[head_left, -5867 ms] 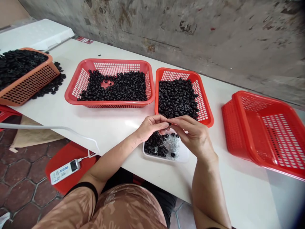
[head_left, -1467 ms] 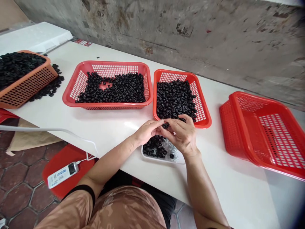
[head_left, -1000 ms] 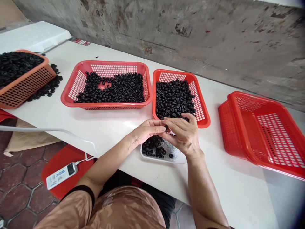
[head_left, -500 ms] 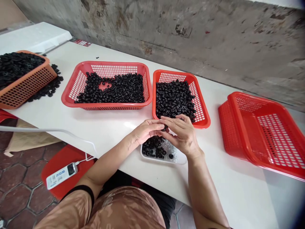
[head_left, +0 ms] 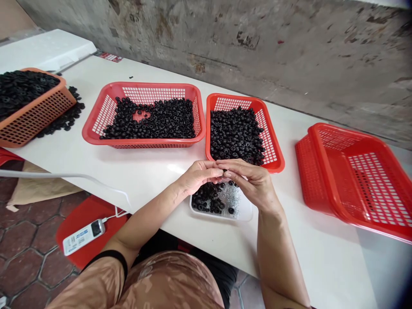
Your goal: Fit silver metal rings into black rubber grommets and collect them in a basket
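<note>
My left hand (head_left: 198,176) and my right hand (head_left: 252,180) meet fingertip to fingertip above a small white tray (head_left: 246,212). Both are pinched together on a small black ring part (head_left: 224,172), mostly hidden by the fingers. The tray below holds black ring parts (head_left: 207,199) on its left and shiny small metal pieces (head_left: 230,197) on its right. Just beyond the hands stands a red basket (head_left: 273,146) heaped with black rings.
A wider red basket (head_left: 96,128) of black rings sits to the left, an orange basket (head_left: 35,116) of them at far left with loose rings beside it. Stacked empty red baskets (head_left: 354,171) lie at the right. A grey wall runs behind the white table (head_left: 144,171).
My right hand has drawn back from the red basket's near rim toward me and now sits over the small tray. My left hand has hardly moved.
</note>
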### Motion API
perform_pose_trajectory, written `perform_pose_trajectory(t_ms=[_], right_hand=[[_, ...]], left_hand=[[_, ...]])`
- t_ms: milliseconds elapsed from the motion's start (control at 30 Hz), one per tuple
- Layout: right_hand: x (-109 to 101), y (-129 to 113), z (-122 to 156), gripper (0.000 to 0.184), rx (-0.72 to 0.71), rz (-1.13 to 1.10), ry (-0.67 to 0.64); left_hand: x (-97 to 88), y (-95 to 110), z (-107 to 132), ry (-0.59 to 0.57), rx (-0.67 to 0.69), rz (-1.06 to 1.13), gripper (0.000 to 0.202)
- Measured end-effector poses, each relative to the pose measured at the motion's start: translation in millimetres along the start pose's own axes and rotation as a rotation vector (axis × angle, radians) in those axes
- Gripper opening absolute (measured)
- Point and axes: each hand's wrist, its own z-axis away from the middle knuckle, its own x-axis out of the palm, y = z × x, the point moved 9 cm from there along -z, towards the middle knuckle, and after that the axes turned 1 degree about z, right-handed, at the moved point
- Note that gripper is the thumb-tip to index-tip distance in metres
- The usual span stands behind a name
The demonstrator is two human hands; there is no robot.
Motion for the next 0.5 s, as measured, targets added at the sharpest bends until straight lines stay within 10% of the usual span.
perform_pose_trajectory(t_ms=[500], right_hand=[[26,-24,8,0.025,-0.182,1.008,0.217]], left_hand=[[-8.5,28,8,0.236,0.281,-0.13,0.033]])
